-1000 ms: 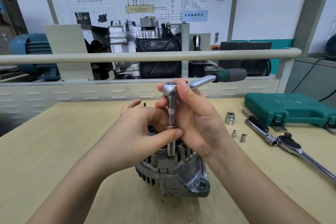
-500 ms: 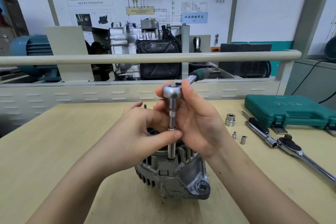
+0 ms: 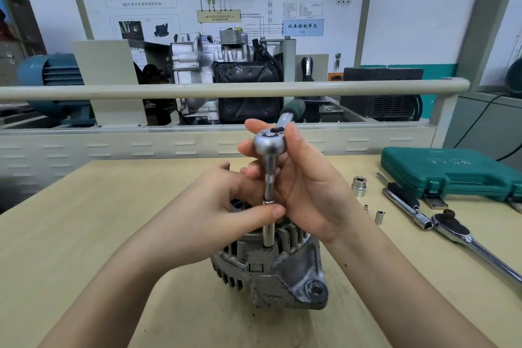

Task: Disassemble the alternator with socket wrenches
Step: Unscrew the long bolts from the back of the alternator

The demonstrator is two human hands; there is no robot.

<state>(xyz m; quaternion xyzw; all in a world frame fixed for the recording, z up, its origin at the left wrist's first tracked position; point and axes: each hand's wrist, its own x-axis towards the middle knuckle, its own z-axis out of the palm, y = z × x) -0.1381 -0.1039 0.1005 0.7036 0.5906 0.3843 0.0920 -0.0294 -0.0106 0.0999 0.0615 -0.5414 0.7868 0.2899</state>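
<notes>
Head view: alternator [image 3: 271,271] whole on worktop [image 3: 84,234].
Left hand [image 3: 214,215]: pinches wrench [image 3: 269,172] shaft.
Right hand [image 3: 305,186]: grips wrench head.
Progress: early, housing not yet apart.

Left of the alternator [image 3: 271,271] the table [image 3: 84,234] lies bare. On its right, sockets [image 3: 359,186], a ratchet [image 3: 463,237] and the case [image 3: 452,172] crowd the way; a rail [image 3: 226,90] bars the far side.

The ratchet wrench [image 3: 270,142] stands upright on the alternator [image 3: 271,268] through an extension bar [image 3: 269,206]. The right hand [image 3: 308,186] grips its head; the left hand [image 3: 214,206] pinches the bar.
</notes>
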